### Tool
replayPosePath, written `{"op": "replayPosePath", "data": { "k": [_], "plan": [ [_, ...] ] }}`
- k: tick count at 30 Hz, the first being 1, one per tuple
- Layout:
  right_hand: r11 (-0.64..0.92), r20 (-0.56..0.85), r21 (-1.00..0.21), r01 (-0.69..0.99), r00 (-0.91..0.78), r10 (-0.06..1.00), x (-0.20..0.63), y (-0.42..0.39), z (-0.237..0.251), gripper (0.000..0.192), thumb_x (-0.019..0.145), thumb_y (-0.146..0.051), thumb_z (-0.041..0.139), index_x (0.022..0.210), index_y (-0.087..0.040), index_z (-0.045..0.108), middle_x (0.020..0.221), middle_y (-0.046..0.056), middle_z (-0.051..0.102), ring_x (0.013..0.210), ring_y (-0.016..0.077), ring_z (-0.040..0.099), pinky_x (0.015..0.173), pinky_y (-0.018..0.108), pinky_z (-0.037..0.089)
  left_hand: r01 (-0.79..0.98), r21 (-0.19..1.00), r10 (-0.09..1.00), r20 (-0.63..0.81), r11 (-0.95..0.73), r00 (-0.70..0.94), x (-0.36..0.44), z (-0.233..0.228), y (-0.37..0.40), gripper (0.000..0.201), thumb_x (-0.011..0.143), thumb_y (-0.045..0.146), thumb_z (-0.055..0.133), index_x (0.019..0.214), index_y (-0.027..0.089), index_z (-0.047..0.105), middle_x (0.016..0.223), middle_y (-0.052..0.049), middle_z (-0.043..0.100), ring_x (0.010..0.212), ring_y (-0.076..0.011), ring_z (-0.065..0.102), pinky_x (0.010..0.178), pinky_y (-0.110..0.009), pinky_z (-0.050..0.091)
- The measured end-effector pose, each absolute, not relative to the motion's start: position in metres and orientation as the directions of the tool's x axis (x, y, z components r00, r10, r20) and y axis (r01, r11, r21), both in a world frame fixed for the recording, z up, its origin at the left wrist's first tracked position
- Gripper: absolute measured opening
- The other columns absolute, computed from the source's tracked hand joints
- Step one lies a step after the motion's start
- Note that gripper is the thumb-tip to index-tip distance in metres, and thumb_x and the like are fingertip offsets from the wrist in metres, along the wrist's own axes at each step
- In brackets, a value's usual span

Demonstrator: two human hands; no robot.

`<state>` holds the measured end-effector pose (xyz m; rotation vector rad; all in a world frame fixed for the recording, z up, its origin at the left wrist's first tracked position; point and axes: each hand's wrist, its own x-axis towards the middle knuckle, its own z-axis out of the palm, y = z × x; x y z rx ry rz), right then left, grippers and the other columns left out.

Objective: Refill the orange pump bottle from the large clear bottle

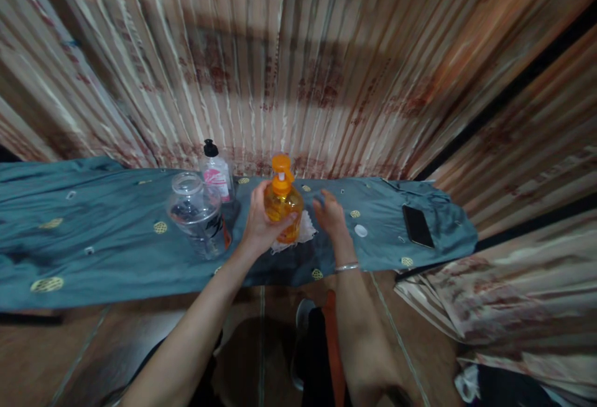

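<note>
Head camera, looking down: your left hand [261,223] wraps its fingers around an orange pump bottle [283,206], full of amber liquid, standing on a white cloth [305,233] on the blue-draped table [93,239]. Your right hand [330,215] hovers beside it, fingers spread, gripping nothing. A clear plastic jar [196,214], apparently empty, and a black-capped bottle [217,173] crowd your left wrist; a careless elbow swing could topple either.

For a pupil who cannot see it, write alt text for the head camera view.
The left hand grips an orange pump bottle standing on a white cloth, with the open right hand beside it. Nearby on the blue-covered table are a clear jar, a black-capped bottle and a phone.
</note>
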<state>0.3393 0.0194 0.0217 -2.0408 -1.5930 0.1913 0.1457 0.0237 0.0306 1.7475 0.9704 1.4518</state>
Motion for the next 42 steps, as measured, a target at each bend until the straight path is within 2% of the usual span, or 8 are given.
{"op": "replayPosePath", "data": {
  "k": [7, 12, 18, 24, 29, 31, 36, 42],
  "plan": [
    [-0.229, 0.016, -0.378, 0.897, 0.254, 0.967, 0.332, 0.025, -0.025, 0.050, 0.083, -0.021, 0.068, 0.132, -0.013, 0.059, 0.141, 0.021, 0.057, 0.134, 0.0316, 0.053, 0.106, 0.044, 0.044, 0.075, 0.898, 0.901, 0.430, -0.433, 0.051, 0.146, 0.030, 0.023, 0.081, 0.058, 0.049, 0.086, 0.125, 0.026, 0.048, 0.123, -0.008, 0.064, 0.116, -0.0312, 0.063, 0.098, -0.048, 0.050],
    [-0.185, 0.021, -0.370, 0.910, 0.208, 0.978, 0.328, 0.034, -0.028, 0.021, 0.088, -0.016, 0.058, 0.104, -0.016, 0.070, 0.121, 0.014, 0.069, 0.119, 0.0240, 0.062, 0.101, 0.034, 0.045, 0.047, 0.910, 0.911, 0.412, -0.411, -0.024, 0.140, 0.033, 0.028, 0.076, 0.056, 0.046, 0.087, 0.120, 0.025, 0.052, 0.115, -0.007, 0.067, 0.110, -0.0294, 0.065, 0.093, -0.044, 0.052],
    [-0.228, 0.084, -0.396, 0.889, 0.283, 0.955, 0.347, 0.032, -0.015, 0.021, 0.092, -0.015, 0.048, 0.101, -0.016, 0.067, 0.099, 0.012, 0.075, 0.098, 0.0231, 0.069, 0.083, 0.028, 0.048, 0.039, 0.909, 0.906, 0.416, -0.414, -0.077, 0.129, 0.038, 0.030, 0.073, 0.055, 0.044, 0.088, 0.116, 0.024, 0.055, 0.112, -0.006, 0.068, 0.106, -0.0279, 0.066, 0.094, -0.043, 0.051],
    [-0.268, 0.091, -0.422, 0.866, 0.334, 0.938, 0.366, 0.019, -0.004, 0.022, 0.094, -0.015, 0.047, 0.109, -0.012, 0.064, 0.105, 0.016, 0.075, 0.099, 0.0240, 0.071, 0.081, 0.028, 0.049, 0.064, 0.902, 0.896, 0.432, -0.428, -0.103, 0.123, 0.039, 0.028, 0.069, 0.055, 0.042, 0.089, 0.113, 0.023, 0.058, 0.108, -0.005, 0.068, 0.102, -0.0277, 0.066, 0.094, -0.045, 0.050],
    [-0.125, 0.035, -0.466, 0.876, 0.159, 0.987, 0.337, 0.016, -0.008, 0.033, 0.087, -0.027, 0.069, 0.119, -0.020, 0.062, 0.107, 0.006, 0.076, 0.099, 0.0189, 0.072, 0.083, 0.027, 0.053, 0.074, 0.899, 0.893, 0.438, -0.432, -0.099, 0.127, 0.033, 0.031, 0.070, 0.054, 0.043, 0.089, 0.113, 0.023, 0.057, 0.108, -0.005, 0.067, 0.102, -0.0281, 0.066, 0.093, -0.044, 0.051],
    [-0.068, 0.009, -0.466, 0.882, 0.081, 0.997, 0.324, 0.014, -0.012, 0.048, 0.076, -0.027, 0.081, 0.120, -0.020, 0.063, 0.109, 0.007, 0.076, 0.102, 0.0216, 0.072, 0.087, 0.030, 0.053, 0.088, 0.897, 0.892, 0.440, -0.433, -0.100, 0.127, 0.031, 0.031, 0.070, 0.055, 0.042, 0.088, 0.114, 0.024, 0.057, 0.109, -0.004, 0.067, 0.104, -0.0282, 0.066, 0.095, -0.044, 0.050],
    [-0.011, -0.011, -0.428, 0.904, 0.007, 1.000, 0.310, 0.006, -0.022, 0.071, 0.062, -0.030, 0.091, 0.126, -0.018, 0.062, 0.146, 0.019, 0.054, 0.136, 0.0362, 0.050, 0.106, 0.049, 0.045, 0.107, 0.893, 0.889, 0.448, -0.438, -0.092, 0.126, 0.032, 0.031, 0.070, 0.057, 0.040, 0.088, 0.116, 0.024, 0.056, 0.112, -0.004, 0.067, 0.107, -0.0281, 0.065, 0.096, -0.044, 0.050],
    [-0.019, 0.039, -0.473, 0.881, 0.042, 0.998, 0.315, 0.010, -0.028, 0.027, 0.083, -0.006, 0.062, 0.108, -0.017, 0.065, 0.121, 0.016, 0.069, 0.127, 0.0252, 0.058, 0.111, 0.039, 0.043, 0.105, 0.892, 0.889, 0.449, -0.440, -0.091, 0.125, 0.034, 0.030, 0.071, 0.056, 0.042, 0.088, 0.116, 0.022, 0.056, 0.111, -0.005, 0.067, 0.105, -0.0282, 0.066, 0.095, -0.044, 0.051]
  ]
}}
